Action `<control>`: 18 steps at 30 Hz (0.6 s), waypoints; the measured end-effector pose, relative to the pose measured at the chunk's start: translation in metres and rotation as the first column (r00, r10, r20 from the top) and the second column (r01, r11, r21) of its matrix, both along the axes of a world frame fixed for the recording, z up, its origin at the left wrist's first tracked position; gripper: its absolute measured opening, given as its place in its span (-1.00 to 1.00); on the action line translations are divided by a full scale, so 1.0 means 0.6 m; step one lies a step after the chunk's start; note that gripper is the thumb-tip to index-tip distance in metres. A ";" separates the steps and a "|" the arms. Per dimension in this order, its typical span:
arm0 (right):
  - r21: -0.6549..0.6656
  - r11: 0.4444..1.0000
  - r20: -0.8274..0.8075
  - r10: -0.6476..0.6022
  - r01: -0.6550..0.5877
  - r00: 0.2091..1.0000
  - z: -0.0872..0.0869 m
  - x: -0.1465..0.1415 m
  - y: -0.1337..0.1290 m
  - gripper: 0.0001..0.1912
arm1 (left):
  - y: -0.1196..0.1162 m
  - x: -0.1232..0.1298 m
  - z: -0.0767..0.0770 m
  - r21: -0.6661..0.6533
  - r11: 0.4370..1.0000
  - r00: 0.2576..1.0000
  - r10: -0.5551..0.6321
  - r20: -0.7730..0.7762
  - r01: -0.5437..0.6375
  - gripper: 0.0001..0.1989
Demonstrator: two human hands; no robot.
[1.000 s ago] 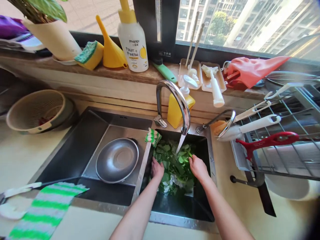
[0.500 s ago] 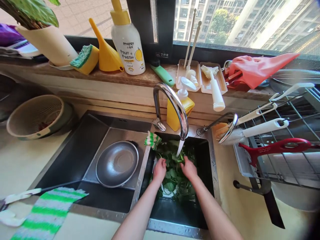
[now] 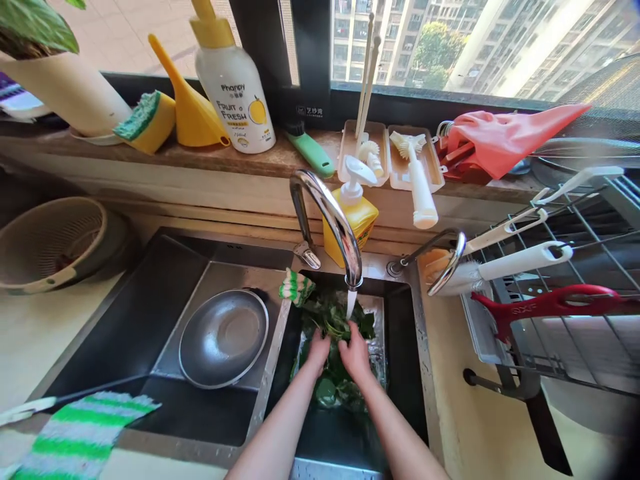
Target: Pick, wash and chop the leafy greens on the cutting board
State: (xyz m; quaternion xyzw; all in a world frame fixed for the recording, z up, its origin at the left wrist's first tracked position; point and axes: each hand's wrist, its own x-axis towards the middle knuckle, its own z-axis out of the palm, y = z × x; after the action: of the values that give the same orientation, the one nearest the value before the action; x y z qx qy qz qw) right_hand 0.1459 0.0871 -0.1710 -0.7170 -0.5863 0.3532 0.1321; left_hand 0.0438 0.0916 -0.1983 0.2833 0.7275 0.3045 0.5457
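Observation:
Both my hands are down in the right sink basin [image 3: 405, 347], gripping leafy greens [image 3: 333, 313] under the faucet [image 3: 340, 220]. Water runs from its spout onto the leaves beside my right hand [image 3: 356, 352]. My left hand [image 3: 318, 351] is closed on stems at the left of the bunch, and my right hand is closed on its right part. Fingertips of both are partly hidden among the leaves. More greens lie in the water beneath and in front of my wrists.
Left of the basin, a frying pan [image 3: 224, 339] rests in the other sink section. A striped cloth [image 3: 83, 437] lies at the front left. A wire rack [image 3: 565, 267] with brushes and red-handled scissors [image 3: 555, 303] stands on the right. A yellow pump bottle [image 3: 350, 223] sits behind the faucet.
My hands have come closer together, the right one moving left. The greens are now gathered in a bunch between them, baring the basin's bottom at the right. The view has shifted slightly.

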 end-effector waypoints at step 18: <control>-0.052 0.992 0.542 0.122 -0.112 0.831 -0.079 0.051 0.035 -0.43 | 0.013 -0.002 -0.026 -0.231 0.844 0.716 -0.533 -0.451 0.483 -0.76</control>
State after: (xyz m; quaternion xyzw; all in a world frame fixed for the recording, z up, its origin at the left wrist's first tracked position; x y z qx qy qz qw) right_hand 0.1763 0.1080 -0.2184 -0.7517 -0.6391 0.1478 -0.0683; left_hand 0.0428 0.0995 -0.2138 0.5141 0.7506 0.0235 0.4143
